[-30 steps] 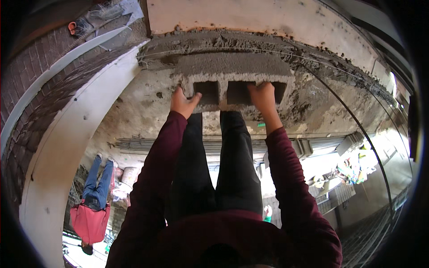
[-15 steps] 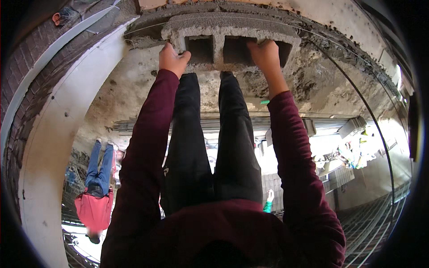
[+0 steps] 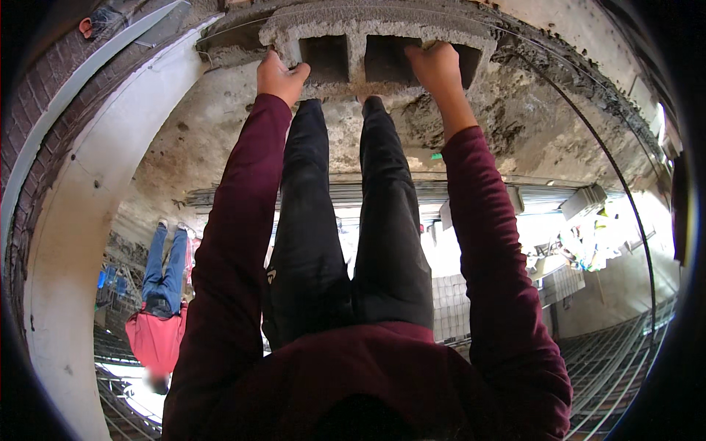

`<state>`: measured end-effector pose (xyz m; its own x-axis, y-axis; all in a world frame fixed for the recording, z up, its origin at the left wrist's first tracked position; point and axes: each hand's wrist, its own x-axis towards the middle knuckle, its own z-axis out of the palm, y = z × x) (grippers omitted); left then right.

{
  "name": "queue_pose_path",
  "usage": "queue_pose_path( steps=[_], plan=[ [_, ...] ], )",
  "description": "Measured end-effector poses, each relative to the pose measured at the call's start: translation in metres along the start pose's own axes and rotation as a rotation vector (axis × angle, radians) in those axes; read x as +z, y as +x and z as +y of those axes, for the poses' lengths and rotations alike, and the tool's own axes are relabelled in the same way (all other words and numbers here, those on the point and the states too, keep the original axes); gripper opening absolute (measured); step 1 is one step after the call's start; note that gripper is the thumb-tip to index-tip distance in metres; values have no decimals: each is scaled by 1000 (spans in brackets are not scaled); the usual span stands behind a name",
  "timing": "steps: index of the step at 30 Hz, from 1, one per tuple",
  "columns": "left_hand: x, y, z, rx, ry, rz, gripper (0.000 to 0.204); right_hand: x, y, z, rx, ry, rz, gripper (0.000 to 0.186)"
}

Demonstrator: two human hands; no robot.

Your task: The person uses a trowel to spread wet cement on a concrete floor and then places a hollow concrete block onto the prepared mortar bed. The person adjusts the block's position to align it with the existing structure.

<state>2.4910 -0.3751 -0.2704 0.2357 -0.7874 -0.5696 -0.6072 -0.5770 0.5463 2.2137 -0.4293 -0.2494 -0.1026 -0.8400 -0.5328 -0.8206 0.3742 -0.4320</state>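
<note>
A grey hollow concrete block (image 3: 357, 60) lies at the top of the view, its dark openings facing me. My left hand (image 3: 281, 78) is closed on the block's left end, thumb toward its near face. My right hand (image 3: 439, 72) grips the block toward its right end, with fingers at the opening there; that hand hides part of the opening's edge. A thin string (image 3: 515, 35) runs across the top of the block and past both its ends. Rough grey mortar (image 3: 507, 57) shows beside the block's right end.
A pale post (image 3: 95, 169) curves down the left side, with brickwork (image 3: 44, 103) beyond it. A dark rod or cable (image 3: 603, 143) bends down the right. Behind my legs are long metal bars (image 3: 434, 187) and a person in a red top (image 3: 158, 334).
The whole view has shifted slightly, so the block and both hands sit higher in the picture. Both hands keep their hold on the block. A green sleeve seen behind me is out of sight now.
</note>
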Motion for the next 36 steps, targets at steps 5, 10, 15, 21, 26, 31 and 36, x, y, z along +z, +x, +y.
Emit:
queue_pose_path(
  steps=[5,10,15,21,26,31,36],
  plan=[
    [4,-2,8,-78,19,-23,37,-5,3,4,62,4,-86,44],
    [13,7,-15,62,-152,62,40,-1,4,1,60,-22,-62,45],
    [10,7,-7,24,-67,24,42,3,7,8,69,-31,-49,46],
    [6,8,-2,17,5,18,42,5,7,7,52,-6,-43,45],
    [7,7,1,38,-94,13,42,9,11,22,23,-100,-69,45],
    [11,9,-4,-10,-72,42,41,7,11,10,96,-13,-101,46],
    [5,11,-1,-63,-18,-27,42,2,10,0,149,-44,-97,46]
  ],
)
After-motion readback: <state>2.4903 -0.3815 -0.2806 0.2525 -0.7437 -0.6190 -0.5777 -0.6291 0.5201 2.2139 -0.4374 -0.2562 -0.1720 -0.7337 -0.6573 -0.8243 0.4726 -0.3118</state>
